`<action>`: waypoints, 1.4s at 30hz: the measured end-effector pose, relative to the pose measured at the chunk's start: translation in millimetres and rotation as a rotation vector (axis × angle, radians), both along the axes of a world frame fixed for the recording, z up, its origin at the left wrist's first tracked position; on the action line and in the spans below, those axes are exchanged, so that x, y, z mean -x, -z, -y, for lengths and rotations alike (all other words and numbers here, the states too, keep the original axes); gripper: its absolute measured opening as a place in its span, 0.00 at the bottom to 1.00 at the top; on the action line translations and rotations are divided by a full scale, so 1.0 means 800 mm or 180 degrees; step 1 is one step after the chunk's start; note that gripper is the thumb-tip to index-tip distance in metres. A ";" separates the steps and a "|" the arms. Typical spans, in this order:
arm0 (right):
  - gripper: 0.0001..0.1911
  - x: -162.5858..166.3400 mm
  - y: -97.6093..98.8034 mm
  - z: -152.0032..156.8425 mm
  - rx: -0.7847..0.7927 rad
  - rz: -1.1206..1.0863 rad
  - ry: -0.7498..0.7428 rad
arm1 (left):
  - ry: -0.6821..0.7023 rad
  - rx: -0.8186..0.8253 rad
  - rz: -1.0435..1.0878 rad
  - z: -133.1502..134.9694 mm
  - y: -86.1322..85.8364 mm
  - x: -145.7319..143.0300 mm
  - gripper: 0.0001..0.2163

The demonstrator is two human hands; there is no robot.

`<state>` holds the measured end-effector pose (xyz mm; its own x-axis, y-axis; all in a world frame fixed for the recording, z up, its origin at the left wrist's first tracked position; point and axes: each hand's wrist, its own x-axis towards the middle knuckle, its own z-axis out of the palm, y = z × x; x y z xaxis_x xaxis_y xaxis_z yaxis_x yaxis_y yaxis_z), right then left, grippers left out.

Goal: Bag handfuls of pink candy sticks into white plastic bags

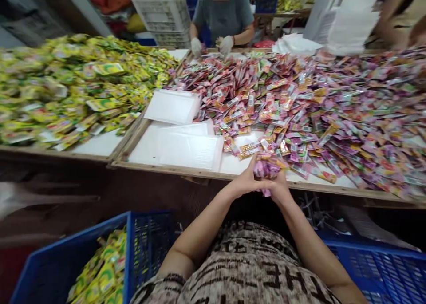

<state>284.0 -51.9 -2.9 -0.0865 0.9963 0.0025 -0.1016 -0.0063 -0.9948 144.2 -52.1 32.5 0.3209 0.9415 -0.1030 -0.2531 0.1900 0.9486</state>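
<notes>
Between my two hands, at the table's front edge, is a bunch of small purple and orange sachets [266, 167]. My left hand [245, 182] closes on the bunch from the left, its thumb stretched across the lower side. From the right my right hand [280, 186] grips the same bunch, its fingers partly hidden. A wide pile of loose pink, purple and orange sachets [286, 104] spreads over the table beyond my hands. Left of them lie clear plastic bags [189, 151] stacked flat, with another stack of bags [172, 106] behind.
Yellow packets [73, 82] heap on the left table. A blue crate [128, 250] with yellow packets stands below left, another blue crate [382, 268] below right. A wooden rim [173, 171] edges the table. Opposite, a co-worker's gloved hands [226, 45] work at the pile; another person stands far right.
</notes>
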 end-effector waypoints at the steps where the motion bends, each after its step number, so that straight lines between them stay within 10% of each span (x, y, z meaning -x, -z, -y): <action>1: 0.23 -0.004 0.004 -0.002 0.0168 -0.0135 0.0036 | -0.0027 -0.0134 -0.0249 -0.009 0.001 0.017 0.35; 5: 0.18 -0.029 0.012 -0.009 0.0580 -0.0344 0.0479 | -0.1370 -0.0380 -0.2462 -0.045 0.012 0.101 0.10; 10: 0.15 -0.049 0.010 -0.016 0.0650 -0.0528 0.0870 | -0.1503 0.0038 -0.4885 -0.073 0.040 0.157 0.19; 17: 0.20 -0.087 -0.019 -0.029 0.0271 -0.0492 0.1122 | -0.2210 -0.0110 -0.3914 -0.069 0.027 0.217 0.08; 22: 0.17 -0.097 -0.072 -0.050 -0.0390 -0.0535 0.1194 | -0.2385 -0.0768 -0.3187 -0.057 0.016 0.150 0.10; 27: 0.18 -0.064 -0.102 -0.056 -0.0691 -0.0383 0.0937 | -0.0570 -0.1693 -0.3165 -0.035 0.040 0.019 0.06; 32: 0.21 -0.075 -0.080 -0.051 -0.0502 -0.0110 0.0639 | 0.0809 -0.2082 -0.3930 -0.019 0.046 0.006 0.06; 36: 0.31 -0.086 -0.059 -0.039 -0.0651 0.0636 0.0871 | 0.0476 -0.1867 -0.3582 -0.031 0.047 0.012 0.09; 42: 0.41 -0.063 -0.026 -0.020 -0.0808 0.3862 0.1019 | -0.1177 -0.0963 -0.2352 -0.029 0.061 -0.032 0.07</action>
<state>334.6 -35.8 17.9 0.0756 0.9561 0.2831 0.9058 0.0529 -0.4205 170.0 -28.9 -16.3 -0.0601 0.9924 0.1070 0.4500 -0.0688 0.8904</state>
